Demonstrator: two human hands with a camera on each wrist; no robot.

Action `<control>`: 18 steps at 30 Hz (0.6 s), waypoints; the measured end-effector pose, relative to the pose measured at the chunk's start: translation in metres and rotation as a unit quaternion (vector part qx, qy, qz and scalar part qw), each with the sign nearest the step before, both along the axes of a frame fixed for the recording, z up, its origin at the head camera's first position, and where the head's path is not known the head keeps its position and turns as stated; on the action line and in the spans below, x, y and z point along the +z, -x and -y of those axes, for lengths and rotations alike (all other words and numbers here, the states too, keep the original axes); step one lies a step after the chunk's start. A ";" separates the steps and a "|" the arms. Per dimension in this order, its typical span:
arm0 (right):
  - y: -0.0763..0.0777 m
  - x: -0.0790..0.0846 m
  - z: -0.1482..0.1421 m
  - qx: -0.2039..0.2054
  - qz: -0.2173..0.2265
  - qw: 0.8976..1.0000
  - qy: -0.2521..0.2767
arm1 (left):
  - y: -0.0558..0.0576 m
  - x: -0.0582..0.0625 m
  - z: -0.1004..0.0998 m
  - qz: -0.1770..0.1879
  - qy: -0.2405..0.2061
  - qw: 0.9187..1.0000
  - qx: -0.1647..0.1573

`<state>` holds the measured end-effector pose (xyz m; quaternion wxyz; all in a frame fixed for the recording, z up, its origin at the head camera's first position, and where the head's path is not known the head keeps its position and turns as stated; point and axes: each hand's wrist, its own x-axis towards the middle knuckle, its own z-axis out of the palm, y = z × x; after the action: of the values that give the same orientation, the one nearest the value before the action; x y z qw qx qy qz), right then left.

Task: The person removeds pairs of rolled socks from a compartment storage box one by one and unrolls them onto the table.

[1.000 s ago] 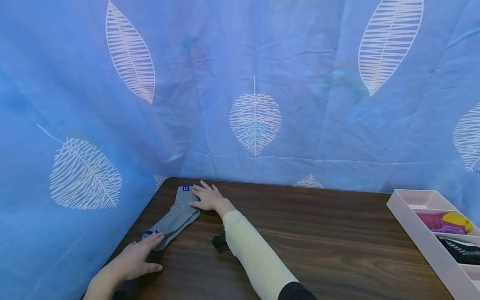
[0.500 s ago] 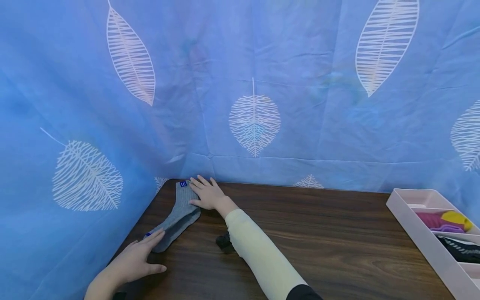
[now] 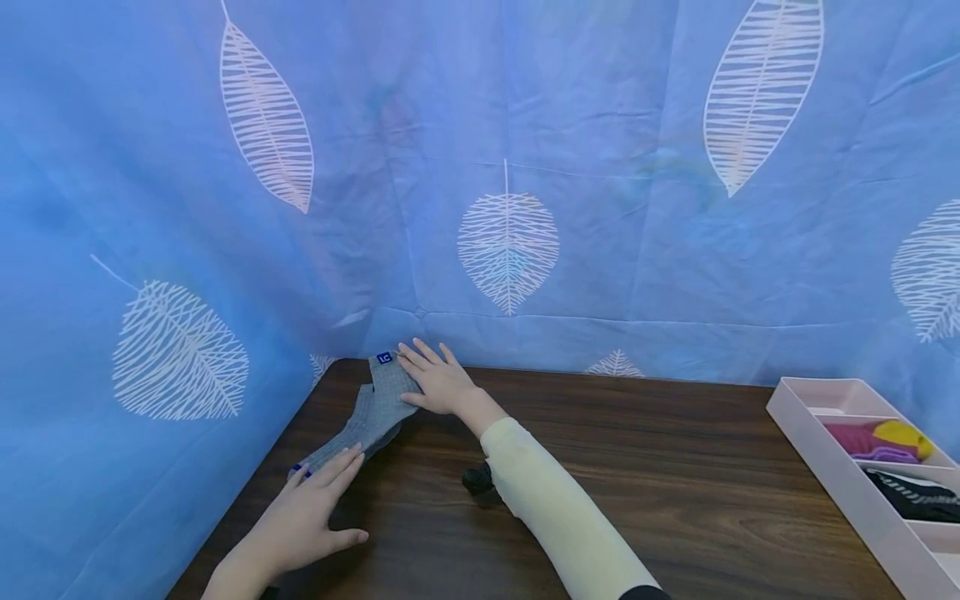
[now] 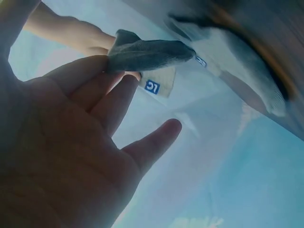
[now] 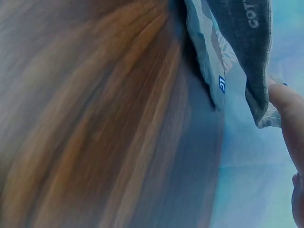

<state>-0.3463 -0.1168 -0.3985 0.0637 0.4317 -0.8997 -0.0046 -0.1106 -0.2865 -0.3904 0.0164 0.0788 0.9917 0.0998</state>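
Note:
Two grey ribbed socks with blue tags are at the table's far left corner. My right hand (image 3: 446, 385) grips the raised sock (image 3: 390, 392) near its tagged cuff, and the right wrist view shows a finger right at that sock's (image 5: 247, 52) edge. The other sock (image 4: 251, 71) lies on the table below it. My left hand (image 3: 311, 504) reaches over the toe end, fingers straight and thumb spread away. In the left wrist view the left fingertips (image 4: 126, 85) overlap the raised sock (image 4: 147, 54); its foot part is partly hidden by them in the head view.
A pale pink divided box (image 3: 832, 483) stands at the table's right side. One compartment holds a magenta and yellow bundle (image 3: 873, 437), another a black and white item (image 3: 911, 496). Blue leaf-print cloth (image 3: 585, 250) hangs along the back and left edges of the dark wooden table (image 3: 660, 467).
My right hand has drawn the upper sock up and to the right, so the cuffs of the two socks now stand apart. The left hand has shifted slightly right.

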 end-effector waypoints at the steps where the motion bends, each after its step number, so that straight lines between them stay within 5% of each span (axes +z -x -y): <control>1: -0.001 0.001 -0.004 0.001 -0.001 1.000 0.002 | 0.000 0.000 -0.003 -0.003 0.001 1.000 -0.004; 8: -0.007 -0.002 -0.026 0.007 0.003 1.000 0.014 | -0.001 -0.007 -0.017 -0.004 0.001 0.999 -0.048; 18: -0.011 -0.011 -0.053 -0.009 0.030 0.999 -0.003 | 0.003 -0.017 -0.033 0.062 -0.013 0.993 -0.098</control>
<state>-0.3348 -0.0634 -0.4099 0.0350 0.4236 -0.9051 0.0053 -0.1133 -0.2533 -0.4069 0.0869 0.1693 0.9749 0.1153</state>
